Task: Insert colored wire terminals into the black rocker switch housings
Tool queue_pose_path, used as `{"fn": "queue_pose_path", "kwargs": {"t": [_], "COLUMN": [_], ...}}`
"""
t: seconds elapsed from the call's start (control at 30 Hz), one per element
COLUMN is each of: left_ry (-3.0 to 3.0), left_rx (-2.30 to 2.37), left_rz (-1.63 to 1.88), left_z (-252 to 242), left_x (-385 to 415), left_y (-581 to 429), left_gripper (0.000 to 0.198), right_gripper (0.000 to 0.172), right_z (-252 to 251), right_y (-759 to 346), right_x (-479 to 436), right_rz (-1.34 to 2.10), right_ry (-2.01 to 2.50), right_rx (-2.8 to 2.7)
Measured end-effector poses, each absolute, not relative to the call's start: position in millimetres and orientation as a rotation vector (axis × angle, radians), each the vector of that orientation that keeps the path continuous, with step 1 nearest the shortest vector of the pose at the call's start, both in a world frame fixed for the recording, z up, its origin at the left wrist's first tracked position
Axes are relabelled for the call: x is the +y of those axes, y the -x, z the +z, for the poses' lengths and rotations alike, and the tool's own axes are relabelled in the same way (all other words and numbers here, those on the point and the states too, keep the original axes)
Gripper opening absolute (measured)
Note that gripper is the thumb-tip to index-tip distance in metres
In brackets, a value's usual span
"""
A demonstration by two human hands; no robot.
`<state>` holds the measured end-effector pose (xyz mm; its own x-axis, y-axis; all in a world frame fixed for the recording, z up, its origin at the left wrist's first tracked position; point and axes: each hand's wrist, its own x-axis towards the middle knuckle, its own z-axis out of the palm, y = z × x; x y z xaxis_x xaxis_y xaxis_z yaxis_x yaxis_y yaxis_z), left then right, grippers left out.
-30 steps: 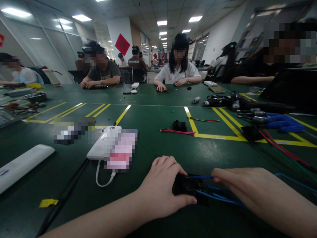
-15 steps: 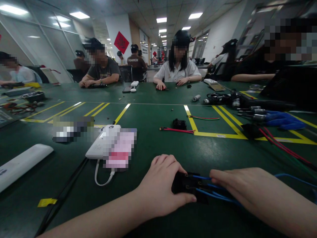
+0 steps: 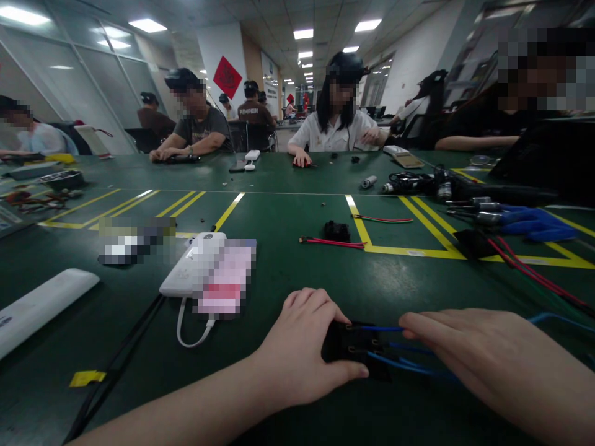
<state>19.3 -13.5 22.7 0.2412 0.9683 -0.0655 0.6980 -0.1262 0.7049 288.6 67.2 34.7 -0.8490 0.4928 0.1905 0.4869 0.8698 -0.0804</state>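
My left hand (image 3: 304,350) is closed around the left end of a black block-like part (image 3: 360,337) with small metal terminals, low on the table. Its thumb lies along the near edge and its fingers along the far edge. Several blue wires (image 3: 409,367) run from the block to the right. The fingertips of my right hand (image 3: 478,353) pinch one blue wire (image 3: 383,329), which is stretched straight from the block. Other wires pass beneath that hand, and its palm hides part of them.
Ahead lie a black component (image 3: 337,230), red wires (image 3: 332,243) and a red-green wire (image 3: 383,219). Blue-handled tools (image 3: 534,223) are at the right. A white power bank (image 3: 193,266) with a cable and a pixelated phone (image 3: 227,279) lie left. People sit across the table (image 3: 279,217).
My right hand has shifted slightly right and up with the blue wire, which looks straighter. My left hand keeps its hold. The person opposite has raised one hand.
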Motion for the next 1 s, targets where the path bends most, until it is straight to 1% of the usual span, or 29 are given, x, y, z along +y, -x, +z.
{"fn": "queue_pose_path", "kwargs": {"t": [0.13,0.27,0.37,0.47,0.53,0.6,0.7,0.77,0.93,1.0], "left_ry": [-1.876,-1.873,-1.871,-1.860,-1.858,-1.856,-1.861,-1.869,-1.875,-1.876], "left_rx": [1.527,1.530,1.534,1.539,1.540,1.542,1.538,1.531,1.531,1.531], "left_rz": [0.546,0.531,0.509,0.501,0.501,0.501,0.508,0.515,0.523,0.520], "left_z": [26.1,27.5,26.9,27.1,27.8,28.3,27.6,26.3,24.5,25.0], "left_x": [-14.6,-14.0,-13.0,-12.6,-12.8,-13.1,-13.3,-13.2,-13.0,-13.0], "left_y": [-19.4,-20.1,-20.5,-20.7,-20.8,-20.9,-20.8,-20.6,-21.2,-22.0], "left_gripper": [0.047,0.048,0.051,0.050,0.050,0.050,0.050,0.050,0.051,0.051], "right_gripper": [0.033,0.030,0.030,0.037,0.041,0.039,0.030,0.030,0.030,0.030], "right_z": [30.4,28.4,29.6,32.0,32.7,32.3,30.1,28.6,30.6,33.7], "right_y": [-287.1,-287.3,-290.6,-293.8,-295.0,-295.3,-293.7,-291.3,-286.8,-287.8], "right_x": [73.5,76.4,76.6,75.3,74.5,74.3,75.2,76.4,79.4,79.0], "right_rz": [0.209,0.203,0.109,-0.099,-0.152,-0.049,0.255,0.389,0.417,0.370], "right_ry": [0.782,0.761,0.692,0.515,0.448,0.511,0.735,0.821,0.831,0.801], "right_rx": [-2.990,-2.976,-2.922,-2.754,-2.675,-2.724,-2.874,-2.916,-2.907,-2.877]}}
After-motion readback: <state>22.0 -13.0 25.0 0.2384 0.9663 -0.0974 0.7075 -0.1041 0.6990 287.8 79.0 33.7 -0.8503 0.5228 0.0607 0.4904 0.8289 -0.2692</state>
